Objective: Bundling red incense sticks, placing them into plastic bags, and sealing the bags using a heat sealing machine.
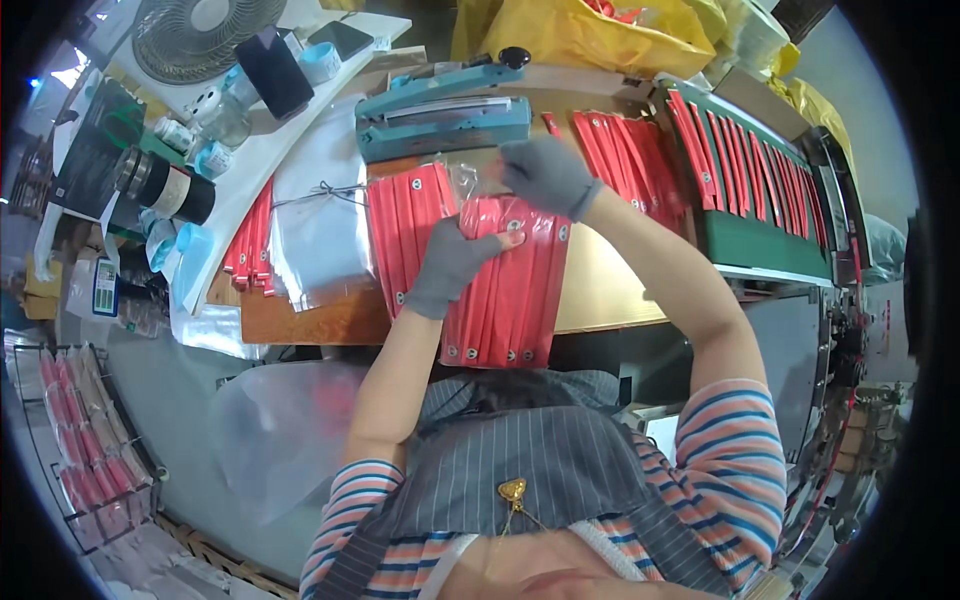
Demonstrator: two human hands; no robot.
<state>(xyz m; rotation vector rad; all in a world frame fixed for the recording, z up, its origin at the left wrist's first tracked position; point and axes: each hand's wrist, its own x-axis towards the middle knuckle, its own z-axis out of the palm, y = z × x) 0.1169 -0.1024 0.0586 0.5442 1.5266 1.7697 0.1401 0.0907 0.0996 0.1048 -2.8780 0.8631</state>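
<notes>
My left hand (446, 268), in a grey fingerless-tipped glove, grips a clear bag of long red paper strips (506, 300) by its left side, thumb lying on top. The bag hangs over the table's near edge. Just above its upper end is my right hand (552, 178), gloved too, with fingers curled together; what they pinch, if anything, is hidden. Clear plastic (463, 182) shows left of those fingers. Another bagged bundle of red strips (398, 230) lies under and beside my left hand. Behind stands a teal hand-lever bag sealer (445, 130).
Flat clear bags (318, 235) tied with string lie at left. More red strips (625, 165) lie at right, beside a green rack (765, 235) of strips. A white shelf (262, 150) holds a phone, tape rolls and a fan (208, 35). Yellow bags (600, 40) stand behind.
</notes>
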